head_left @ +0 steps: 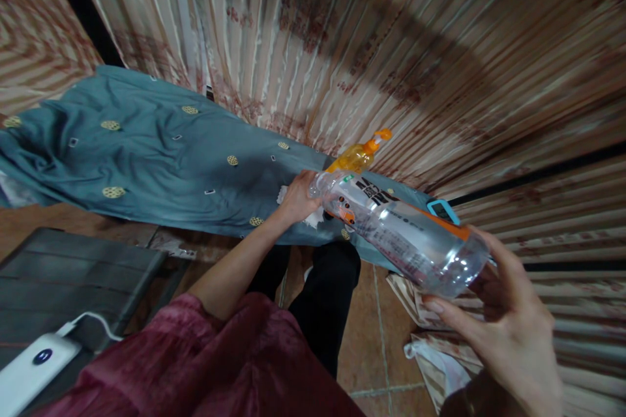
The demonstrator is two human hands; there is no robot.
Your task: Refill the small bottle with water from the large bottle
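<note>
A clear plastic bottle (pixel 386 228) with an orange, black and white label lies slantwise between my hands, its neck to the left. My right hand (pixel 513 313) grips it at the base, thumb below and fingers round the far side. At the neck end, my left hand (pixel 300 199) is closed round the bottle, its fingertips partly hidden. A crumpled white tissue (pixel 315 218) shows beneath my left hand, on the teal cloth. Just behind the bottle is an orange pump bottle (pixel 357 156), partly covered by it.
A teal patterned cloth (pixel 161 150) covers a long, narrow surface against pleated curtains (pixel 342 45). A small blue-framed device (pixel 443 212) sits at its right end. A grey slatted seat (pixel 83 273) and a white power bank (pixel 39 371) with a cable are at lower left.
</note>
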